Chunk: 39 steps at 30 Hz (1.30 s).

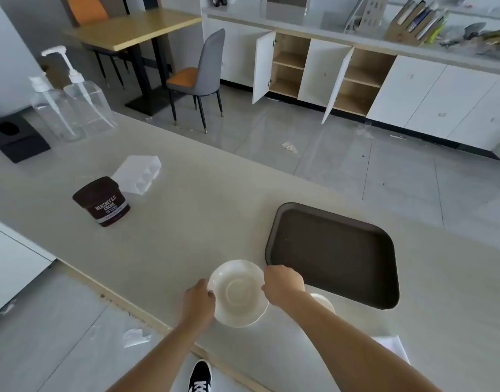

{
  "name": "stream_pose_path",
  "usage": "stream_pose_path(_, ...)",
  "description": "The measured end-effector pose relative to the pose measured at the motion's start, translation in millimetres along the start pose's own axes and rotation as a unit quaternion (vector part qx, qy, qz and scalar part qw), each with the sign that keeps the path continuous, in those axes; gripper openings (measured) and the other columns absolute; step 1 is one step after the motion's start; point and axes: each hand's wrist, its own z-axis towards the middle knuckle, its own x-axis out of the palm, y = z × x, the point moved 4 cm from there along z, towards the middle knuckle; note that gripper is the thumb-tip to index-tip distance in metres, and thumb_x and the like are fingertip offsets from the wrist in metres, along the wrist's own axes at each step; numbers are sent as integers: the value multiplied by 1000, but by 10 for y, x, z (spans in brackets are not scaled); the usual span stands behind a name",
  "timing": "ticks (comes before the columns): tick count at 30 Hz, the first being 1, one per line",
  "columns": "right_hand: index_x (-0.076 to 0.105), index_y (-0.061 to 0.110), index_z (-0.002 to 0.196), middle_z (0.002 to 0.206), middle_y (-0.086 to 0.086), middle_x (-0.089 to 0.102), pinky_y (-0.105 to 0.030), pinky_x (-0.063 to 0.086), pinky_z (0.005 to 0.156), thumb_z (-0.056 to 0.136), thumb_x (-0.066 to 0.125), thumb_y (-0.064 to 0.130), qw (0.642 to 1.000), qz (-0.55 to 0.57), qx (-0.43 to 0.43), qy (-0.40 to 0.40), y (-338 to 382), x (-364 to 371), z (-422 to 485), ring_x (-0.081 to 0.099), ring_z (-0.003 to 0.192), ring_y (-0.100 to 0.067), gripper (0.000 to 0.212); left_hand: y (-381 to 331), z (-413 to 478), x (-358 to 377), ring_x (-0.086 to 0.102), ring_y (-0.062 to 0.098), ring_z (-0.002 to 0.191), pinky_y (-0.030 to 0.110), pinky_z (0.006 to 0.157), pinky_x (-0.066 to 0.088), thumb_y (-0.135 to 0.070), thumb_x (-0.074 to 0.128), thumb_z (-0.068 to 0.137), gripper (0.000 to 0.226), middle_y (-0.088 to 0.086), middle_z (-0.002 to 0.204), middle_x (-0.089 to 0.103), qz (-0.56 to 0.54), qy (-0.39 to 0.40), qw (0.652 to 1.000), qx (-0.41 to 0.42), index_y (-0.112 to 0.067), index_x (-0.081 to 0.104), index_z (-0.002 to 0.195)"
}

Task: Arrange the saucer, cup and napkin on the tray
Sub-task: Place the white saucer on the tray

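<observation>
Black box [15, 138] with round hole: far left of counter [186, 222], beside two clear pump bottles [73, 103]
Cocoa tub [103, 202], brown, tilted: left of centre, touching a white plastic holder [137, 174] behind it
Left hand [199, 305]: forearm reaching forward from the lower edge, knuckles up, fingers curled closed onto the left rim of the saucer
Saucer [237, 292], white, scalloped edge: held between both hands near the counter's front edge, just left of the tray; whether lifted or resting cannot be told
Right hand [282, 284]: forearm crossing from lower right, wrist bent, fingers pinched onto the saucer's right rim
Cup [325, 302], white: mostly hidden behind the right wrist, beside the tray's near edge
Tray [332, 254], dark brown, rectangular: right of centre, flat on counter
Napkin [393, 346], white: partly hidden under the right forearm, near the tray
</observation>
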Motion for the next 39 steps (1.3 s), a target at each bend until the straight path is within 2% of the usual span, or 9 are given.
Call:
stream_pose_path(3, 48, 16, 74, 71, 0, 54, -29, 37, 52, 82, 54, 1, 999, 34, 23, 4, -33, 12, 23, 52, 65, -25, 17, 8, -2, 12, 55, 27, 71, 36, 62, 45, -3, 44, 85, 19, 4, 72, 57, -81, -7, 996, -38, -16, 48, 72)
stream_pose_path(5, 42, 17, 67, 65, 1, 50, -27, 31, 46, 77, 51, -2, 998, 50, 29, 6, -48, 3, 26, 48, 60, -23, 23, -16, -2, -8, 61, 34, 76, 43, 67, 56, -1, 42, 84, 18, 8, 76, 61, -116, 3, 991, -64, -10, 57, 77)
stream_pose_path(8, 43, 19, 69, 66, 2, 51, -27, 29, 44, 74, 49, -2, 997, 75, 32, -2, -108, -57, 52, 45, 55, -19, 22, -65, 41, -45, 65, 36, 77, 52, 67, 60, -2, 42, 84, 23, 12, 82, 65, -146, 4, 987, -63, -9, 64, 87)
stream_pose_path(12, 49, 17, 74, 69, 0, 55, -27, 28, 44, 70, 46, -1, 993, 102, 43, -36, -257, -204, 100, 48, 58, -23, 18, -250, 88, -75, 68, 31, 62, 35, 46, 57, -2, 41, 85, 28, 10, 79, 67, -170, -1, 984, -50, -18, 64, 85)
stream_pose_path(17, 56, 16, 80, 74, -1, 61, -26, 31, 45, 70, 46, 0, 987, 128, 74, -62, -581, -360, 159, 50, 61, -23, 21, -632, 167, -29, 65, 20, 45, 26, 39, 47, -3, 41, 83, 28, 8, 69, 68, -156, 12, 988, -13, -16, 66, 84)
stream_pose_path(23, 49, 17, 75, 70, 0, 57, -28, 32, 45, 75, 46, 3, 983, 133, 100, -72, -981, -380, 217, 50, 61, -22, 14, -1106, 277, 105, 66, 36, 69, 42, 61, 54, -7, 41, 75, 21, 5, 67, 63, -132, 32, 990, 30, -13, 61, 77)
stream_pose_path(26, 57, 16, 85, 78, -1, 63, -28, 41, 51, 78, 47, 5, 978, 149, 122, -77, -1174, -397, 273, 58, 70, -25, 17, -1307, 355, 211, 59, 31, 67, 38, 62, 49, -8, 41, 77, 16, 3, 68, 60, -123, 49, 990, 51, -14, 55, 73)
stream_pose_path(32, 60, 18, 87, 77, -1, 65, -32, 53, 59, 79, 50, 5, 969, 167, 160, -84, -1464, -355, 386, 62, 69, -23, 18, -1581, 519, 462, 59, 27, 84, 32, 65, 40, -14, 42, 84, 30, 5, 96, 66, -69, 79, 994, 44, -12, 63, 106)
stream_pose_path(39, 63, 19, 88, 78, -1, 67, -32, 57, 62, 83, 53, 4, 961, 195, 176, -84, -1617, -254, 526, 65, 72, -21, 18, -1712, 568, 621, 57, 27, 96, 31, 76, 40, -17, 44, 86, 38, 10, 117, 64, -41, 96, 994, 25, -7, 56, 120)
